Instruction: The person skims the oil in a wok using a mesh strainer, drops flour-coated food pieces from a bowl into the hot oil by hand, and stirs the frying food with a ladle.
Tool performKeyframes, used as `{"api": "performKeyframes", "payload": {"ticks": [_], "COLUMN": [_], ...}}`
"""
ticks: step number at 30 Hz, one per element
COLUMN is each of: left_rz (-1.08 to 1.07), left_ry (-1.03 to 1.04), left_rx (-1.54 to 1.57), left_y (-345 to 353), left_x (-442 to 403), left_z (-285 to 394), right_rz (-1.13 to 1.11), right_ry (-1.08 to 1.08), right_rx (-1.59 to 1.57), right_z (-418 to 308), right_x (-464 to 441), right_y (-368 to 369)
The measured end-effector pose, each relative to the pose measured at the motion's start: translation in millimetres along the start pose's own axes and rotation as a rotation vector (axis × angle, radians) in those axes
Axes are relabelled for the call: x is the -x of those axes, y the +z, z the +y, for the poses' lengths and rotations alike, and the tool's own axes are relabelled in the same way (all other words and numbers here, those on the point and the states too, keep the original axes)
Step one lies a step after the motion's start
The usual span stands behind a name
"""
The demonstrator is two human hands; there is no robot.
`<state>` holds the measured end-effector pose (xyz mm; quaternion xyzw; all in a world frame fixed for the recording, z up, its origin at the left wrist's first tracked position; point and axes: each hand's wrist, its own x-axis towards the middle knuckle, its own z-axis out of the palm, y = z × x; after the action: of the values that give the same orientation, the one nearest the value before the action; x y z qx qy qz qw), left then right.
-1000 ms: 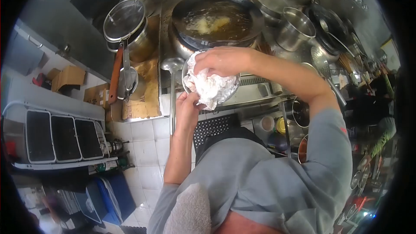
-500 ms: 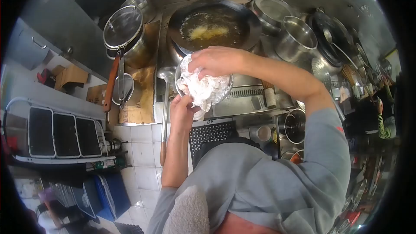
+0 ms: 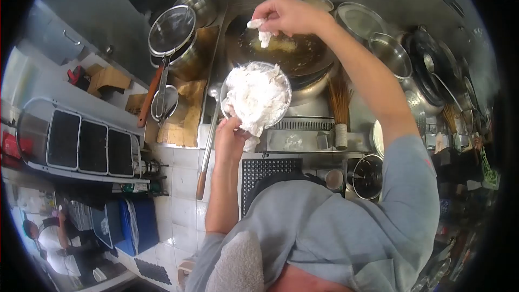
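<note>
My left hand (image 3: 231, 139) grips the near-left side of a round metal bowl (image 3: 289, 94). The bowl is heaped with white, flour-coated pieces (image 3: 255, 94); some white coating hangs over the rim by my thumb. Beyond it, my right hand (image 3: 289, 15) pinches a white flour-coated piece (image 3: 264, 38) above a large dark wok (image 3: 236, 43). Yellowish food (image 3: 281, 45) lies in the oil in the wok. What kind of food is under the flour I cannot make out.
A long-handled ladle (image 3: 206, 162) leans left of the bowl. A wire strainer (image 3: 172, 30) rests over a pot at the left. A bamboo brush (image 3: 340, 111) stands right of the bowl, with metal pots (image 3: 390, 57) behind. Another person (image 3: 57, 240) is at lower left.
My right hand has lifted out of the bowl and moved forward over the wok with a floured piece. The bowl stays in my left hand. The camera view has shifted slightly.
</note>
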<state>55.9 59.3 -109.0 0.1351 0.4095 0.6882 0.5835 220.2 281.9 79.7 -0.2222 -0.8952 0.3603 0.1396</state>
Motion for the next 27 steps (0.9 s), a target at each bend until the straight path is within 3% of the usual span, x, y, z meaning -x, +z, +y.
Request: {"api": "performKeyframes", "payload": {"ticks": [2, 4, 6, 8, 11, 13, 15, 19, 21, 22, 27], "left_rz": [-0.009, 0.016, 0.047, 0.062, 0.054, 0.051, 0.048, -0.010, -0.057, -0.064, -0.075], "left_ry": [0.026, 0.021, 0.014, -0.007, -0.051, -0.071, -0.076, -0.074, -0.095, -0.107, -0.134], "left_rx": [0.009, -0.019, -0.020, -0.030, -0.072, -0.092, -0.091, -0.109, -0.125, -0.130, -0.150], "left_y": [-0.6, -3.1, 1.0, -0.2, -21.2, -34.5, -37.6, -33.2, -29.3, -32.1, -26.3], "left_x": [1.0, 7.3, 17.9, 22.4, 21.3, 18.1, 15.0, 9.9, 7.5, 5.1, 2.0], "left_z": [-5.3, -6.2, -4.0, -2.3, -2.2, -1.8, 0.2, 10.5, 16.0, 16.2, 23.1], "right_rz": [0.065, 0.127, 0.205, 0.201, 0.419, 0.498, 0.553, -0.105, -0.234, -0.382, -0.197], "right_ry": [0.006, 0.154, 0.009, 0.267, 0.405, 0.338, 0.049, -0.259, -0.354, -0.218, -0.111], "right_rx": [-0.005, 0.107, 0.395, 0.400, 0.645, 0.603, 0.459, 0.208, 0.305, 0.331, 0.260], "right_z": [39.3, 63.5, 141.1, 184.5, 224.8, 184.5, 117.0, -4.5, -28.6, -34.8, -7.6], "right_x": [-6.2, 1.3, -4.8, 2.7, 4.6, 3.0, -3.5, 2.7, 14.1, 15.5, 2.8], "right_y": [-11.4, -2.3, 27.6, 60.0, 65.0, 41.0, 34.9, 93.5, 131.9, 137.3, 113.4]}}
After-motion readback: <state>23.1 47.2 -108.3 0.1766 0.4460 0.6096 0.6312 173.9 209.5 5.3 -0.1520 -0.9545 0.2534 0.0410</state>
